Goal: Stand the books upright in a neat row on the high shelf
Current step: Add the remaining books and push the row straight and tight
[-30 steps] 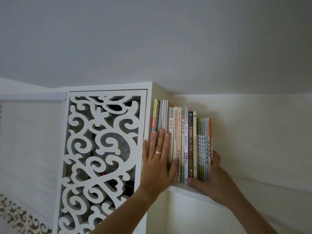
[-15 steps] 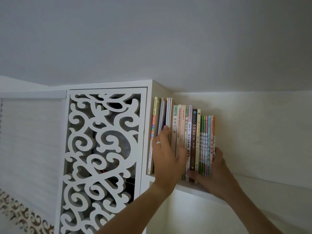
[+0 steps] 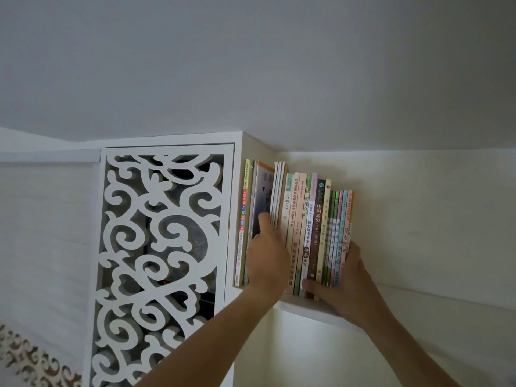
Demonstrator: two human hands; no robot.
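A row of thin paperback books with colourful spines [image 3: 312,233] stands upright at the left end of the high white wall shelf [image 3: 315,310], against a white fretwork cabinet [image 3: 164,247]. The left hand [image 3: 266,258] reaches between the leftmost books, fingers hidden. The right hand [image 3: 346,286] clasps the row's right end, thumb across the spines.

A plain grey-white ceiling [image 3: 251,65] fills the upper half of the view, evenly and softly lit. Below it on the right runs a cream wall [image 3: 432,219]. At left stands a white cabinet [image 3: 251,146] reaching up to the ceiling, its front a panel of cut-out scrollwork [image 3: 162,247] with dark space behind. Further left, a pale wall carries a brownish scroll border [image 3: 30,361] low down.
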